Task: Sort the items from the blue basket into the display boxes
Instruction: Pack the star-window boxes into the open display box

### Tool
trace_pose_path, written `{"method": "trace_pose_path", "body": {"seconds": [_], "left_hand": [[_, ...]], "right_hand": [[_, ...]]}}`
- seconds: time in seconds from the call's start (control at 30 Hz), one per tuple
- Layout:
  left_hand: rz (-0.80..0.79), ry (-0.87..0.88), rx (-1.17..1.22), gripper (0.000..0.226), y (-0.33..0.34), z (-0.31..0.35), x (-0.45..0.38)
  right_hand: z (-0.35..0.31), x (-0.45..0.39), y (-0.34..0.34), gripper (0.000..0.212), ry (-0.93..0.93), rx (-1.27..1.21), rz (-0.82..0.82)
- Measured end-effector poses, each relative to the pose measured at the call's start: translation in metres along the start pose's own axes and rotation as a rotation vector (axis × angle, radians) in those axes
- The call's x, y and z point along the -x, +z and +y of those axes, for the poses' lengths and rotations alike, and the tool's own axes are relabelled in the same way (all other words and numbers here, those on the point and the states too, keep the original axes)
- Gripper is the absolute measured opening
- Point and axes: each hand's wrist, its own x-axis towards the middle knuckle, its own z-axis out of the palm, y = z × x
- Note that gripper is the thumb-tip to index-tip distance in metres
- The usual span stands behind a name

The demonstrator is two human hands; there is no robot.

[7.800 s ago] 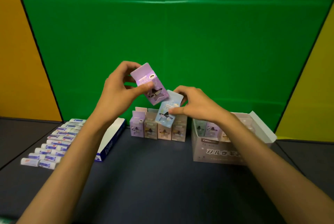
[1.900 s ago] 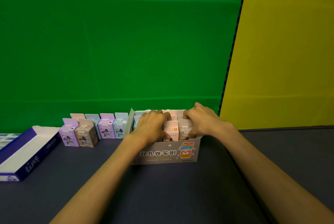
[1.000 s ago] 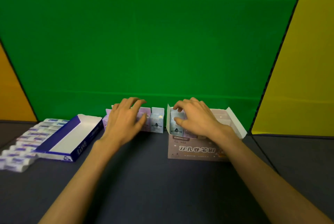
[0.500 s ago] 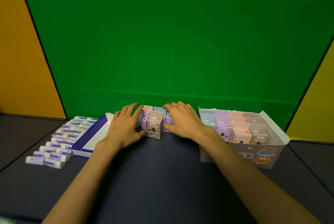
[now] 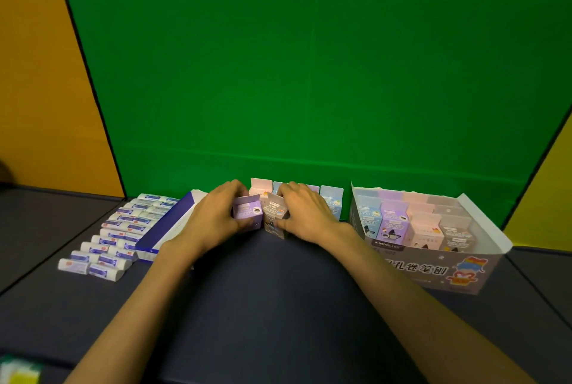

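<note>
A: Lilac card: the small purple carton (image 5: 247, 213) stands upright at the centre of the dark surface (image 5: 263, 306), gripped by the left hand (image 5: 213, 222), whose fingers curl round its left side and thumb lies at its foot.

B: And the right hand (image 5: 306, 219)?

A: It pinches the grey-pink carton (image 5: 274, 219), which touches the purple one on its 3 o'clock side and tilts slightly, base toward the viewer. Both hands hold narrow, each closed on one carton.

B: Where does the destination lie?

A: The grey display box (image 5: 433, 269) sits at 3 o'clock from the hands, well apart, already carrying rows of upright cartons. The right hand is the nearer to it. Each carton's long axis is vertical, matching the packed ones, so the judgement is that a sideways carry without turning would suffice.

B: What remains loose?

A: A back row of cartons (image 5: 331, 201) at 12 o'clock, partly hidden by the hands; its count cannot be told. At 9 o'clock lie the blue-and-white box (image 5: 161, 232) and, beyond it, rows of white wrapped erasers (image 5: 105, 247) on the surface. No blue basket is visible
</note>
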Motion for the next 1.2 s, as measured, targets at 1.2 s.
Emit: {"method": "trace_pose_path", "body": {"seconds": [1.2], "left_hand": [[-0.140, 0.229, 0.236, 0.050, 0.062, 0.233, -0.062]], "right_hand": [[0.213, 0.169, -0.166, 0.042, 0.354, -0.291, -0.178]]}}
